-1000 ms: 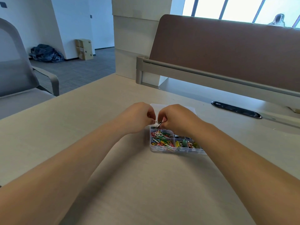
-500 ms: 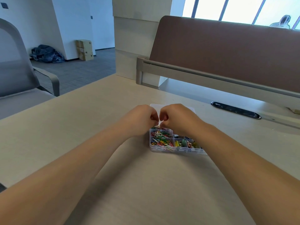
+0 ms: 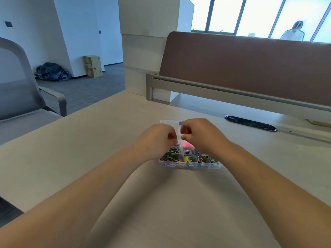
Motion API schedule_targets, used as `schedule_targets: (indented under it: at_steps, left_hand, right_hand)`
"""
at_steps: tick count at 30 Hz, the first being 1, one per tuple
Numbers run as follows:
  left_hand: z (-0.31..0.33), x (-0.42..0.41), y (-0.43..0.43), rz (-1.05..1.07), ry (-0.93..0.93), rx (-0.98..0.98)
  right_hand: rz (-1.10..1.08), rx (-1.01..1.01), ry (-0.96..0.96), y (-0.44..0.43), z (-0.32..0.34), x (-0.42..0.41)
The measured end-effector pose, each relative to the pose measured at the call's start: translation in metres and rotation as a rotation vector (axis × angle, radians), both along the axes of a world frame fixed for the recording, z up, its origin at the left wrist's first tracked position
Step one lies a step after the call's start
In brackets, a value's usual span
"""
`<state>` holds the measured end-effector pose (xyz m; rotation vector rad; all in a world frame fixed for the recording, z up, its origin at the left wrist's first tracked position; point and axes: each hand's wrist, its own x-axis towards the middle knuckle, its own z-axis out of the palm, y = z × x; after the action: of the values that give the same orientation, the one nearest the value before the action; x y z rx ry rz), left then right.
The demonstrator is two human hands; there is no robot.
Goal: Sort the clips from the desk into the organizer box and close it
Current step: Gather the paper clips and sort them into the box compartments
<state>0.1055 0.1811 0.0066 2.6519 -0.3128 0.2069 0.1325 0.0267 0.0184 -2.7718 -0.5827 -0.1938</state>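
Observation:
The clear organizer box (image 3: 189, 165) sits on the desk, its compartments full of colored clips (image 3: 172, 156), with a pink item (image 3: 187, 144) in a back compartment. Its translucent lid (image 3: 169, 122) lies open behind it. My left hand (image 3: 157, 138) and my right hand (image 3: 198, 135) hover over the back of the box. Their fingers are curled and their pinched fingertips sit a small gap apart. I see nothing between the fingertips. The hands hide most of the lid and the back compartments.
A brown divider panel (image 3: 250, 68) on a grey rail runs along the desk's far side, with a black cable grommet (image 3: 250, 123) in front of it. A grey office chair (image 3: 19, 97) stands to the left. A person (image 3: 293, 32) is beyond the divider.
One second ago both hands pinched a small metal clip between them over the box. The hands then closed together and have now parted slightly. The clip no longer shows.

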Motion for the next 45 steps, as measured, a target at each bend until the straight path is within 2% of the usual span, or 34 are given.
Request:
schedule_targets:
  at_steps: [11, 20, 23, 28, 33, 38, 42, 45]
  left_hand:
    - [0.011, -0.066, -0.114, -0.217, 0.035, 0.003]
    - [-0.001, -0.100, -0.191, -0.414, 0.301, 0.308]
    - [-0.007, -0.103, -0.204, -0.409, 0.254, 0.316]
    - [-0.018, -0.101, -0.216, -0.393, 0.216, 0.210]
    - [-0.024, -0.101, -0.224, -0.366, 0.122, 0.211]
    - [-0.024, -0.103, -0.229, -0.354, 0.084, 0.147]
    - [-0.023, -0.107, -0.240, -0.346, 0.073, 0.260]
    - [-0.023, -0.111, -0.248, -0.368, 0.089, 0.292]
  right_hand:
    - [-0.216, 0.040, 0.018, -0.128, 0.011, -0.097]
    - [-0.399, -0.077, 0.172, -0.222, -0.008, -0.141]
    - [-0.422, -0.078, 0.227, -0.235, -0.020, -0.143]
    - [-0.362, -0.046, 0.248, -0.235, -0.036, -0.143]
    - [-0.292, -0.027, 0.250, -0.232, -0.032, -0.154]
    - [-0.340, 0.030, 0.217, -0.252, -0.023, -0.173]
    - [-0.327, 0.007, 0.274, -0.270, -0.021, -0.187]
    - [-0.350, -0.086, 0.320, -0.278, -0.024, -0.190]
